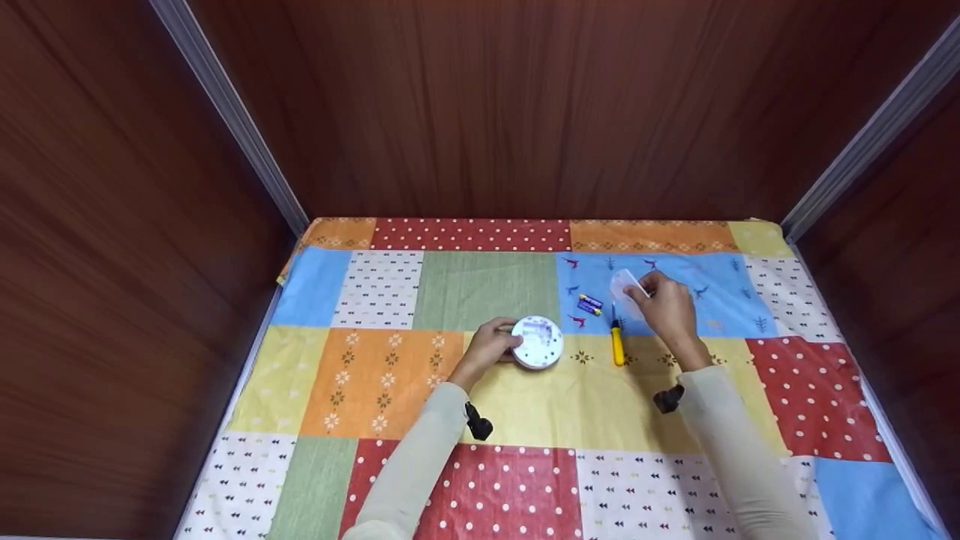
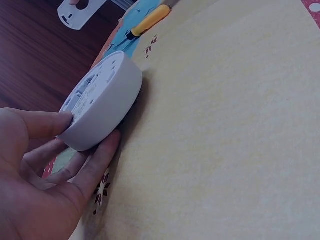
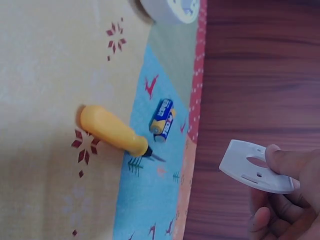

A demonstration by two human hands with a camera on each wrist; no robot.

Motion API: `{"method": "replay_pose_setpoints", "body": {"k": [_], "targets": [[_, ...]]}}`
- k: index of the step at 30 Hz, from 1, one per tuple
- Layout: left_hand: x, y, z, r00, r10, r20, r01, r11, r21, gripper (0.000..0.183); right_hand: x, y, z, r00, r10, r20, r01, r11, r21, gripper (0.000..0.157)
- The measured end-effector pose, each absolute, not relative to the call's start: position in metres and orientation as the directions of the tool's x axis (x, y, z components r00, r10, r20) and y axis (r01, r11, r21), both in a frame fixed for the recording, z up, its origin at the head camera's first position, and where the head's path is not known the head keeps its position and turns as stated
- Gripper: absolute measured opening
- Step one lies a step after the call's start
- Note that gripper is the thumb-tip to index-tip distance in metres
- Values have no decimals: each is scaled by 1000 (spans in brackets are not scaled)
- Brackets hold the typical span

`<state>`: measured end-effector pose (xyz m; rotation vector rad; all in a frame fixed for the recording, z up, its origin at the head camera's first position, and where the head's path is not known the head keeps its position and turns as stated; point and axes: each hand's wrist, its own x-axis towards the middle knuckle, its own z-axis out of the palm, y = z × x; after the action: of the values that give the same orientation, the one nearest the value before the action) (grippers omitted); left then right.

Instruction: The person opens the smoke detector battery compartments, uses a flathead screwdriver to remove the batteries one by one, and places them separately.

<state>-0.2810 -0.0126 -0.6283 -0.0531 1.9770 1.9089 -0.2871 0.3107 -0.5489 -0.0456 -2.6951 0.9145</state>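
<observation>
My left hand grips a round white plastic device by its left edge, thumb on the top face and fingers beneath. In the left wrist view the device is tilted, with recesses and a label on its upper face. My right hand pinches a thin white cover plate with a curved edge and a round hole, held up over the blue patch. Below that hand lies a yellow-handled screwdriver, tip pointing away. Two purple-and-yellow batteries lie side by side between the device and the cover.
A patchwork-patterned cloth covers the table. Brown wood-look panels rise at the back and on both sides, with metal strips at the corners. A black wrist camera hangs at the left cuff.
</observation>
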Motion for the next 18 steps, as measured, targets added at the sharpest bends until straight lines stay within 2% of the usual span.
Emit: {"method": "replay_pose_setpoints", "body": {"k": [5,12,18], "targets": [[-281,-13,-628,-924,248,-290,-287,50,957,45,-287,302,-547,-958,94,270,-93,790,-606,28],[-282,-13,-627,-922,234,-310,-305,57,951,32,-288,289,-546,-962,64,264,-118,776,-619,29],[-281,-15,-628,-922,226,-314,-306,68,950,28,-287,277,-540,-963,30,268,-154,754,-638,29]]}}
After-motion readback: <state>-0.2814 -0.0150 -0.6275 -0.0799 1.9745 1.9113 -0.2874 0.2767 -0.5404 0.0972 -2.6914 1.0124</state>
